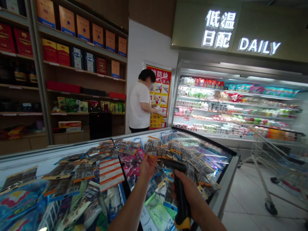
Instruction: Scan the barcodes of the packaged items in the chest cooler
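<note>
My right hand (pixel 192 191) is wrapped round the handle of a black and yellow handheld barcode scanner (pixel 181 199). The scanner's head points left, towards my left hand (pixel 148 166). The fingers of that hand are closed on the lower edge of a small clear packet (pixel 151 147) with orange trim and dark contents. Many similar packets (pixel 202 163) lie in a loose layer over the glass-sided display freezer (pixel 227 192). Below my hands show green bags (pixel 160 213), and pink bags (pixel 131 163) lie left of my left hand.
A sheet of orange and white labels (pixel 111 175) lies on the freezer's left half, near blue bags (pixel 21 205). A person in a white top (pixel 140 104) stands behind the freezer. At right is a shopping cart (pixel 276 160); stocked shelves (pixel 83 57) and a chilled case (pixel 235 106) stand behind.
</note>
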Available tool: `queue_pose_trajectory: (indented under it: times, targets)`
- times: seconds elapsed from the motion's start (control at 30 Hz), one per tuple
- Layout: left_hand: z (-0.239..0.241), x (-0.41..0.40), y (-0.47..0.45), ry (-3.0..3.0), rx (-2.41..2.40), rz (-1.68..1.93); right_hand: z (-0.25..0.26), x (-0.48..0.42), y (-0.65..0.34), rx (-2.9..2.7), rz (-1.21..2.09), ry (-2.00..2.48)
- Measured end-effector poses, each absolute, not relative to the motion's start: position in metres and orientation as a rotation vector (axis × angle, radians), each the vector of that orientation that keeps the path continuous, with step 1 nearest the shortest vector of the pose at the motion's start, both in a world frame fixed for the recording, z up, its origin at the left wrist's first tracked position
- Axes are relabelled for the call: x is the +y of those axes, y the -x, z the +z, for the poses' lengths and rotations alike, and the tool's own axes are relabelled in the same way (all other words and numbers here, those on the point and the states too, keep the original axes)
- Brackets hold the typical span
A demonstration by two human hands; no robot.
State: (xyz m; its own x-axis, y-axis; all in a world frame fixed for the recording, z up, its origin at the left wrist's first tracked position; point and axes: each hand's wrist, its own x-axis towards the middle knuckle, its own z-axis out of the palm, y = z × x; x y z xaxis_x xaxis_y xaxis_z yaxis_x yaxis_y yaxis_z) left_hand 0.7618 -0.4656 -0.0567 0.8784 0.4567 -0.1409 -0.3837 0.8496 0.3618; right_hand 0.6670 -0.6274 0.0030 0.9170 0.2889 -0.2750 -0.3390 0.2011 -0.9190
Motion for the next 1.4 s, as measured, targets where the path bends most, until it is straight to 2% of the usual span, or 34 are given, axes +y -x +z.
queue_pose_trajectory:
  times: [0.33, 0.73, 1.4]
  targets:
    - [-0.056, -0.465, -0.761, -0.242, 0.186, 0.452, -0.007, -0.623, -0.672, 0.037, 0.451, 1.335]
    - [-0.062, -0.461, -0.765, -0.276, 0.123, 0.453, -0.012, -0.639, -0.698, -0.094, 0.316, 1.402]
    - [-0.054, -0.471, -0.757, -0.258, 0.224, 0.429, 0.006, -0.635, -0.658, -0.039, 0.407, 1.392]
